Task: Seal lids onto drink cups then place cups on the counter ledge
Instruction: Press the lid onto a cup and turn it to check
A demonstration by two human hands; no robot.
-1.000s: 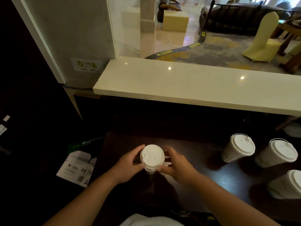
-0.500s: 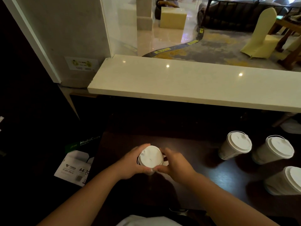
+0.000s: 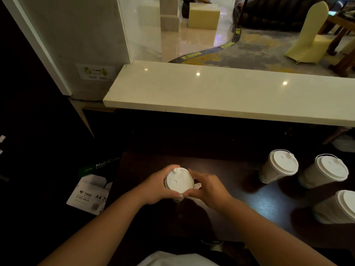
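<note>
A white paper cup with a white lid (image 3: pixel 179 180) stands on the dark table (image 3: pixel 240 189) in front of me. My left hand (image 3: pixel 155 187) wraps its left side, thumb at the near rim. My right hand (image 3: pixel 208 188) presses against its right side, fingers on the lid's edge. The cup's body is mostly hidden by both hands. Three more lidded cups stand at the right: one (image 3: pixel 279 166), a second (image 3: pixel 326 170) and a third (image 3: pixel 339 207) cut by the frame edge. The pale stone counter ledge (image 3: pixel 230 93) runs across above the table.
A box of A4 copy paper (image 3: pixel 92 191) lies on the floor to the left of the table. A white wall panel and glass pane (image 3: pixel 92 35) rise at the ledge's left end. Beyond the ledge are a carpeted room and a covered chair (image 3: pixel 311 35).
Both hands have closed tighter around the lid's rim, and the lid has turned a little. The cup stays in the same spot on the table.
</note>
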